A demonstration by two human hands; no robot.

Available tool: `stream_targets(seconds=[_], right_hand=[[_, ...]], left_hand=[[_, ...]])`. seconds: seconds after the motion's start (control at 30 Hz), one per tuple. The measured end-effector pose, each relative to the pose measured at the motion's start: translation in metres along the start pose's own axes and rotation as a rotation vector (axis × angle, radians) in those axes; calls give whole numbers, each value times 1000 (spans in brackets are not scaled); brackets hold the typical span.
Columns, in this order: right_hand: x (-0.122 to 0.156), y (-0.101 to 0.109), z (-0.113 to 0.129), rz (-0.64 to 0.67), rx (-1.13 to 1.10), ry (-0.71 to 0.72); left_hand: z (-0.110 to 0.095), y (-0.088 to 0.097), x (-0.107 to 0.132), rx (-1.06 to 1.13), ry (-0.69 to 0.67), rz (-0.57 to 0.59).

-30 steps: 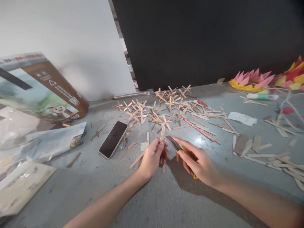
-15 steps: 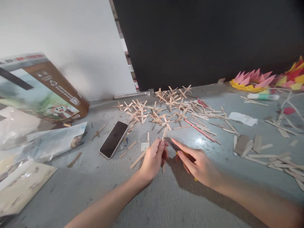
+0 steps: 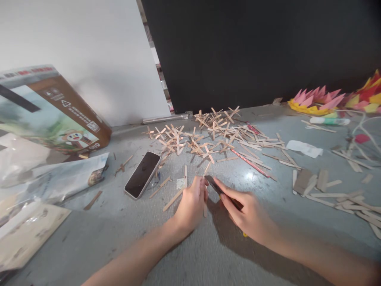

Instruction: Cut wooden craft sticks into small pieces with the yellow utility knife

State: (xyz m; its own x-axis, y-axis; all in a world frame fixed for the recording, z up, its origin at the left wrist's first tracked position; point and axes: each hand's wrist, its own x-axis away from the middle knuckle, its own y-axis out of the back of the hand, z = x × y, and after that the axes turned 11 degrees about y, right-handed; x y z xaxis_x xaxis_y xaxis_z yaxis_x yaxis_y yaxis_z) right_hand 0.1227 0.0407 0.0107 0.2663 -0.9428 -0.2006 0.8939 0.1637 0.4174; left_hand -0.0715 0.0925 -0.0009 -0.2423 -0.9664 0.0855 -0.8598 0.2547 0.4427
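Note:
My left hand (image 3: 192, 200) is closed on a wooden craft stick (image 3: 207, 169), whose upper end pokes out past the fingers. In my right hand (image 3: 245, 208) is a dark utility knife (image 3: 216, 185) with a bit of yellow showing at its rear. The knife's front end meets the stick beside my left fingertips; the exact contact is too small to tell. Beneath my left hand another stick (image 3: 205, 209) shows in part. Just beyond the hands spreads a pile of crossed craft sticks (image 3: 195, 145), joined into star-like shapes.
A phone (image 3: 143, 174) lies left of my hands, near a brown printed bag (image 3: 86, 127) and plastic packets (image 3: 68, 178). Loose sticks (image 3: 351, 202) are scattered at right. Behind them are a glue stick (image 3: 330, 121), a paper scrap (image 3: 304, 148) and pink-yellow paper crafts (image 3: 315, 103). Upright panels (image 3: 253, 51) close off the back.
My left hand has turned slightly and its fingers have closed in further around the stick. The knife's tip has shifted slightly left and down, against the stick.

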Motion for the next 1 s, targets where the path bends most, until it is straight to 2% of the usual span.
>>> stream_targets(seconds=[0.2, 0.37, 0.67, 0.87, 1.0], right_hand=[[1, -2, 0, 34, -362, -191], [-2, 0, 2, 46, -503, -257], [-6, 4, 2, 40, -601, -272], [-6, 2, 2, -93, -573, -216], [-8, 2, 0, -84, -538, -227]], left_hand=[[-1, 0, -1, -4, 27, 1], [-2, 0, -4, 98, 75, 35], [-9, 2, -5, 339, 172, 118], [-9, 0, -6, 421, 186, 68], [-10, 1, -6, 376, 178, 60]])
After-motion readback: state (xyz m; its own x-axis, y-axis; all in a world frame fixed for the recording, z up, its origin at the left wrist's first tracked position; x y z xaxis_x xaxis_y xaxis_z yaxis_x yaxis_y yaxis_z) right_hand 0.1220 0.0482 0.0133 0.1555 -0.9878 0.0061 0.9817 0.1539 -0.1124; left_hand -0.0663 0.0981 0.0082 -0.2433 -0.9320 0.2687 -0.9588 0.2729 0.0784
